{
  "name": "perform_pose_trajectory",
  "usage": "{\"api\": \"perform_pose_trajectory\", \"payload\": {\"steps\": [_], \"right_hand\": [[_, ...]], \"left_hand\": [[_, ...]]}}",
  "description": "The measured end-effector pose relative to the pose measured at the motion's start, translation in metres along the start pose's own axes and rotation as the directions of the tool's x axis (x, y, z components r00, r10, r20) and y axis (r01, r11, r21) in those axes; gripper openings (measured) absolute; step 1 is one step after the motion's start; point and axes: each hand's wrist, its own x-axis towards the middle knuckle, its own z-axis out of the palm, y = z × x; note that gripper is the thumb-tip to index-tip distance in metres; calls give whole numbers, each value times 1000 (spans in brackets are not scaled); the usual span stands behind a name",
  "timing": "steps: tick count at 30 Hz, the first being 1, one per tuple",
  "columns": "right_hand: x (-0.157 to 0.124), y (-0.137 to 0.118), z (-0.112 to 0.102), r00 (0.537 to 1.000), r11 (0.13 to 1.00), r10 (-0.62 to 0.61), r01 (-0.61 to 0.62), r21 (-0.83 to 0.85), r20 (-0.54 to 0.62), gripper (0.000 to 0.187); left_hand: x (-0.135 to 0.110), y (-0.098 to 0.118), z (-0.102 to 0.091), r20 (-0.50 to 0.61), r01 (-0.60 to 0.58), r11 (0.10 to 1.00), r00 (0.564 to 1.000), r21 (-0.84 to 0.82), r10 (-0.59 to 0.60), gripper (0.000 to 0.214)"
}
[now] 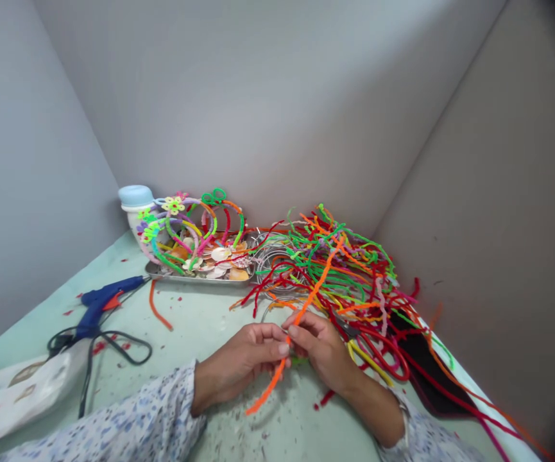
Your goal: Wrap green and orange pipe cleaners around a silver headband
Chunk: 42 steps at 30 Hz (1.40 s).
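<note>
Both of my hands meet over the front of the table and pinch one orange pipe cleaner (323, 277). My left hand (246, 353) grips it between thumb and fingers near its lower part, whose tail hangs down toward me. Just above, my right hand (323, 346) closes its thumb and finger on the same pipe cleaner, and the long end slants up to the right. A bit of green shows below the fingers, too hidden to tell what it is. Beyond my right hand lies a tangled heap of coloured pipe cleaners (354, 276).
A metal tray (200, 280) holds seashells (222, 255) and pipe-cleaner-wrapped hoops with flowers. Behind it stands a white bottle with a blue lid (135, 194). A blue glue gun (89, 314) with its black cord lies left. Wire coils (277, 256) and a dark flat object (434, 378) lie right.
</note>
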Motion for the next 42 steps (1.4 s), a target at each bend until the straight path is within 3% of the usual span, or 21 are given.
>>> {"api": "perform_pose_trajectory", "payload": {"steps": [7, 24, 36, 42], "right_hand": [[9, 4, -8, 983, 992, -19, 41, 121, -183, 28], [9, -3, -3, 972, 979, -13, 60, 192, -233, 28], [10, -3, -5, 984, 977, 5, 33, 209, -177, 28], [9, -4, -4, 981, 981, 7, 32, 194, -196, 29]], "left_hand": [[-1, -1, 0, -15, 20, 1000, 1000, 9, -19, 20], [2, -2, -4, 82, 42, 999, 996, -2, -41, 20], [0, -3, -1, 62, 37, 999, 997, -31, -35, 17], [4, -5, 0, -12, 11, 1000, 1000, -29, -11, 20]]}}
